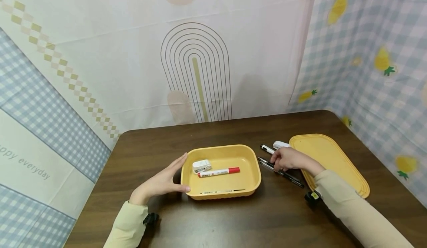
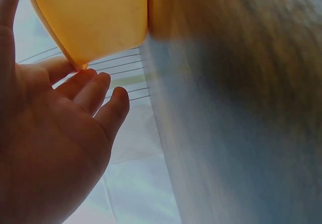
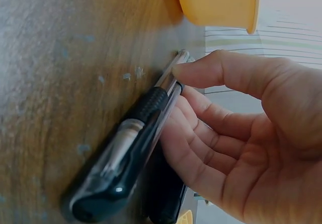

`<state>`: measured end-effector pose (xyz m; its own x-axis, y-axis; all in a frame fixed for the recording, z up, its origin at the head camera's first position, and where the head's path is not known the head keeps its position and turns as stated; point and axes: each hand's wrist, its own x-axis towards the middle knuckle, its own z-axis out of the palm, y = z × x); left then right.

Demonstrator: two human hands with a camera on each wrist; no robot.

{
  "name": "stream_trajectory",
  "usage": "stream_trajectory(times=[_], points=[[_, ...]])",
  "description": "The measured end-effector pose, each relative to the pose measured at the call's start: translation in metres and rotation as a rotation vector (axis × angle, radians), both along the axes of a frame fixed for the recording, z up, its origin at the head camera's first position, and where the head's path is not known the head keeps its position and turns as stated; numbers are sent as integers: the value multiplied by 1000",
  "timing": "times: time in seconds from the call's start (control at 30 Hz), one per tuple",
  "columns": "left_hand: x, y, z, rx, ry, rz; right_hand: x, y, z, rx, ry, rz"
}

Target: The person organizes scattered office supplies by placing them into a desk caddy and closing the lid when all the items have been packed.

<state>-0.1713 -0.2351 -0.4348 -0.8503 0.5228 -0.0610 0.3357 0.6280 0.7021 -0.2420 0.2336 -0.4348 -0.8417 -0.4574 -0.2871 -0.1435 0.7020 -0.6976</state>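
Note:
A yellow plastic box (image 1: pixel 253 162) stands on the table. Inside it lie a small white stapler (image 1: pixel 201 165), a red-capped white marker (image 1: pixel 218 172) and a thin stick-like item (image 1: pixel 221 192) along the near wall. My left hand (image 1: pixel 163 183) spans the box's left end, thumb and fingertips touching the rim, fingers fairly straight. To the right of the box, my right hand (image 1: pixel 289 159) pinches a clear-barrelled pen with a black grip (image 3: pixel 151 103) between thumb and fingers. Another dark pen (image 3: pixel 168 199) lies close behind it, partly hidden by the fingers.
Beyond the right hand lie a black-and-white marker (image 1: pixel 267 149) and a second white stapler (image 1: pixel 280 144). A flat yellow lid (image 1: pixel 328 159) rests at the table's right side. Patterned cloth (image 1: pixel 260 55) hangs behind the dark wooden table (image 1: pixel 213 225).

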Motion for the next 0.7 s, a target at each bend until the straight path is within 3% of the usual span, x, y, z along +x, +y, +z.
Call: stream_trajectory(times=[0.7], points=[[0, 0, -1, -4, 3, 4, -3, 5, 0, -49, -55, 19]])
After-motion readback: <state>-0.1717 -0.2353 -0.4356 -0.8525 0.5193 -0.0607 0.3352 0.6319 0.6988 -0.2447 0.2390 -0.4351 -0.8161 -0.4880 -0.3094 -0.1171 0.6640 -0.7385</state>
